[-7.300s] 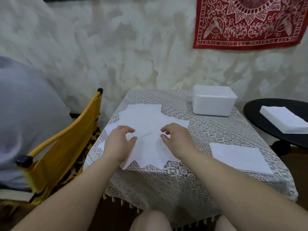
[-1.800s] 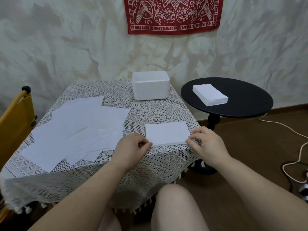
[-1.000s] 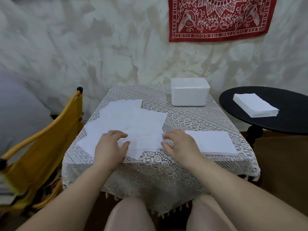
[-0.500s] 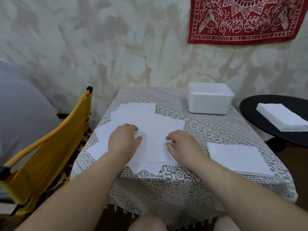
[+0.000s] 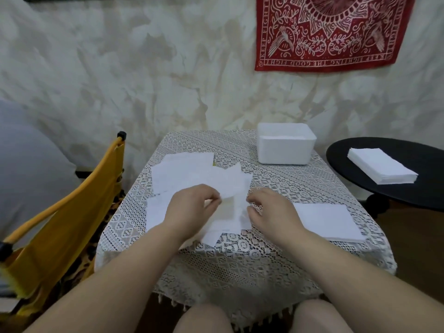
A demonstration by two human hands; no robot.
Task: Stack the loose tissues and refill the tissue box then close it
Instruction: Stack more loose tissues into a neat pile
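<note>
**Tissues spread loose at frame centre, both our hands on one sheet**

Tissues (image 5: 192,174) lay scattered in an overlapping heap at the centre of the frame, on the left half of the lace-covered table (image 5: 240,260). Our left hand (image 5: 189,210) sat over the near part of the heap, thumb and fingertips curled together and pinching the edge of one sheet (image 5: 230,205), which was lifted slightly off the rest. Our right hand (image 5: 271,212) was just beside it on the right, fingers curled in toward the same sheet's other edge; we could not tell for certain whether it had the paper pinched or only touched it.

To the right of centre, near the table's front right corner, a neat stack (image 5: 329,222) of tissues lay flat, apart from the loose heap. The tissue box (image 5: 284,146), white and open at the top, stood at the far right of the table, in the upper middle of the frame, well apart from our hands.

At the right edge of the frame a round black side table (image 5: 360,188) carried another thick white stack (image 5: 382,168). A yellow chair (image 5: 60,227) stood at the lower left, and a red patterned cloth (image 5: 331,32) hung on the wall at the upper right
</note>
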